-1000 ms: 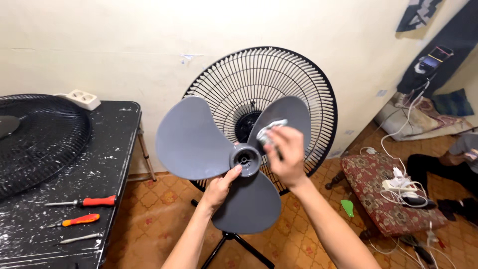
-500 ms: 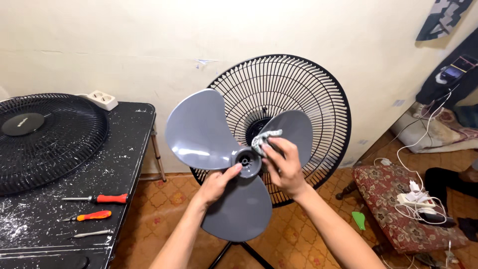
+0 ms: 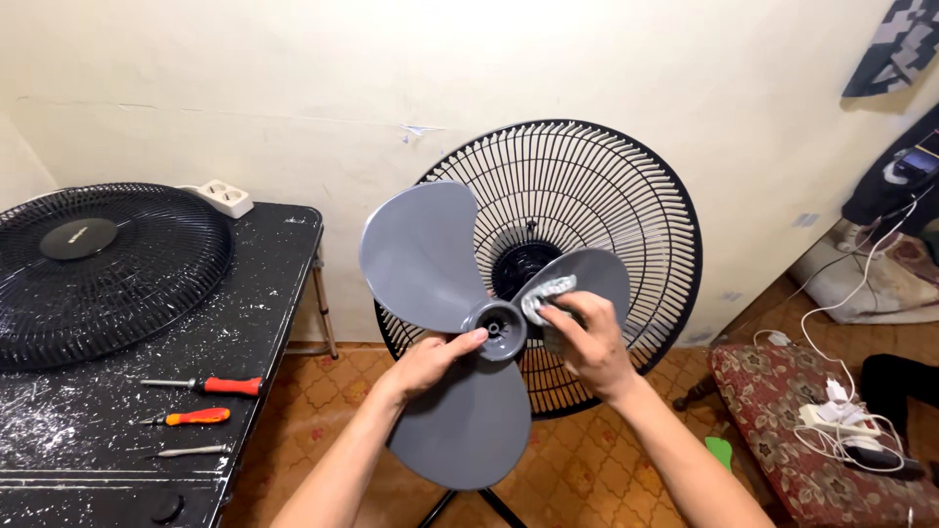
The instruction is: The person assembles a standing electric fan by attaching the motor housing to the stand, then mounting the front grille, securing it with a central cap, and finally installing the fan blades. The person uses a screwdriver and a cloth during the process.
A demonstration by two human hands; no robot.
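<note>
Blade: a grey three-vane fan blade point(image 3: 445, 323), off its shaft and held up in front of the fan, mid-frame; vanes point to about 11, 2 and 6 o'clock.
Hub: the round hub point(image 3: 497, 330) sits at the blade's centre, its open bore facing the camera.
Left hand: the left hand point(image 3: 427, 362) comes in from 7 o'clock and is closed on the hub's rim, thumb tip against its edge, fingers behind the lower vane.
Right hand: the right hand point(image 3: 585, 342) comes in from 5 o'clock, fingers curled tight round a crumpled pale cloth point(image 3: 546, 293) pressed on the 2 o'clock vane, just beside the hub.
Fan: the rear grille point(image 3: 606, 196) stands upright behind the blade on a stand; the dark motor boss point(image 3: 523, 264) shows bare at its centre, at 1 o'clock from the hub.
Done, as judged: front guard off, blade pulled free, wiping under way near the hub.
Left, as judged: the rest of the vanes; blade and guard are not yet back on.
Front guard: the black guard point(image 3: 98, 269) lies flat on the table point(image 3: 245, 323), at 9 o'clock, well apart from the blade.
Tools: two red-handled screwdrivers point(image 3: 210, 386) and a thin plain one lie on the table at 8 o'clock.
Other: a white socket strip point(image 3: 223, 198) at the table's back edge; a patterned stool point(image 3: 782, 430) with cables at 4 o'clock.
</note>
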